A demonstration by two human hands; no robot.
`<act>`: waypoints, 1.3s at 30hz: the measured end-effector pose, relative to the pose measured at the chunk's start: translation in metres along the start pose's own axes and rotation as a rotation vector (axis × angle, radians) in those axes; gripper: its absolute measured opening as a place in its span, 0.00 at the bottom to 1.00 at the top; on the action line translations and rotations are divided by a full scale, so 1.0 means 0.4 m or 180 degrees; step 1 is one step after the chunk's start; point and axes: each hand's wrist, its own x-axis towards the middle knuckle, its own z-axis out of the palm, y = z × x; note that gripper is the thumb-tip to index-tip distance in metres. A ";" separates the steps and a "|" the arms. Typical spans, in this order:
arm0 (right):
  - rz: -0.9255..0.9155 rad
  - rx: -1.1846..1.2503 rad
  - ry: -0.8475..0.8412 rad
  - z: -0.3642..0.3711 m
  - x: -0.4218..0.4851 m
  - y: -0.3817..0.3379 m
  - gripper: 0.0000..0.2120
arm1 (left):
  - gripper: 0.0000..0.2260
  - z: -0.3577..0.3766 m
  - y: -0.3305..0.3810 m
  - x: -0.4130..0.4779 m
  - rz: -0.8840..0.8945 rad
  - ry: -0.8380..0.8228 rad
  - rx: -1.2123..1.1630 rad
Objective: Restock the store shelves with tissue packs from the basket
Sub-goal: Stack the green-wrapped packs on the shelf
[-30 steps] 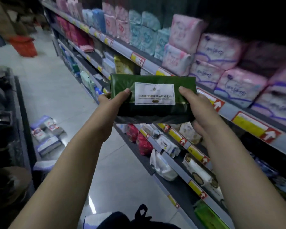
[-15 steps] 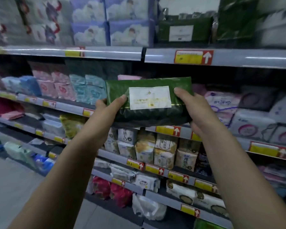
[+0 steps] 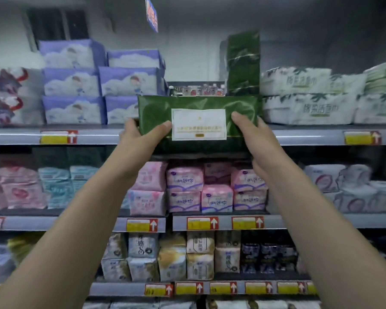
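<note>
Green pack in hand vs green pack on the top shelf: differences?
The held pack lies lengthwise; the shelf pack stands on end. The left hand and right hand grip the held pack's ends; the shelf pack stands untouched on the top shelf. The held pack shows a white label; the shelf pack shows none. Both: dark green glossy wrap.

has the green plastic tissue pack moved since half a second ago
Yes, upward: the green plastic tissue pack now overlaps the grey top shelf rail it was below.

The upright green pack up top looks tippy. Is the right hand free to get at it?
Probably not yet: right hand and left hand both hold the flat green pack just below the upright pack.
</note>
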 end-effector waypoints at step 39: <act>-0.0406 -0.3500 -0.0287 0.058 0.556 0.060 0.47 | 0.18 0.129 -0.074 0.569 0.0170 -0.0225 0.2918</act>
